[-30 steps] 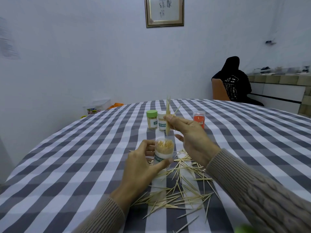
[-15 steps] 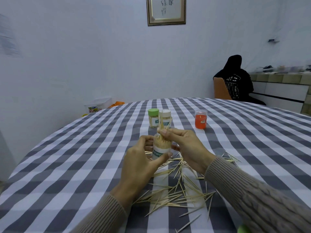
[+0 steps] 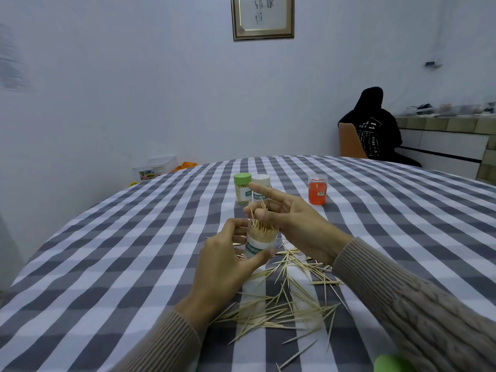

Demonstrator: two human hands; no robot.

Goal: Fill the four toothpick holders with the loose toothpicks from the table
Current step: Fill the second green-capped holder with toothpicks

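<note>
Head view: left hand (image 3: 225, 267) grips the clear holder (image 3: 261, 238) upright on the worktop (image 3: 107, 251). Right hand (image 3: 292, 224) pinches a few toothpicks (image 3: 259, 210) at its packed mouth, pointer finger sticking out. Best to hold the holder steady, line the sticks straight, and push gently. Loose toothpicks (image 3: 290, 299) lie just beside it.

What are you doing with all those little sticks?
A person is packing toothpicks into a clear holder. The left hand grips the holder upright, and the right hand pinches a few sticks poking out of its top. Many loose toothpicks lie on the checked tablecloth. Three more holders stand behind.
</note>
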